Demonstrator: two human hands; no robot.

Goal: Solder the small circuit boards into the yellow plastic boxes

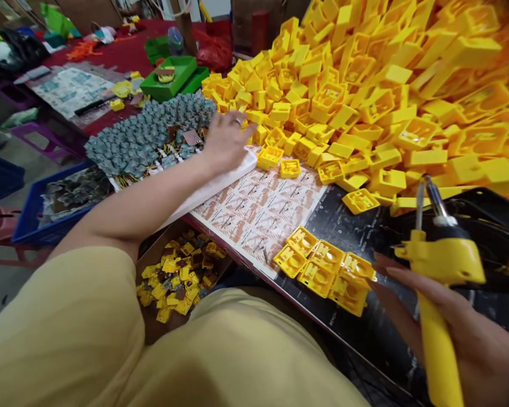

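Over the left edge of the big pile of yellow plastic housings (314, 96), my left hand (229, 138) reaches out with its fingers spread, touching or just above the housings; nothing is seen in its grasp. My right hand (458, 322) is wrapped round a yellow soldering gun (443, 260), its metal tip pointing up and away. Beside the right fingertips, several open yellow housings (322, 265) stand in two rows near the table's front edge. Two loose housings (290, 168) lie on the patterned sheet (254, 209).
Grey parts with wires (148, 133) are heaped on a white tray (190, 200) at the left. Below the table edge is a box of yellow pieces (178, 277). A blue crate (34, 209) stands farther left. Green boxes (169, 79) sit behind.
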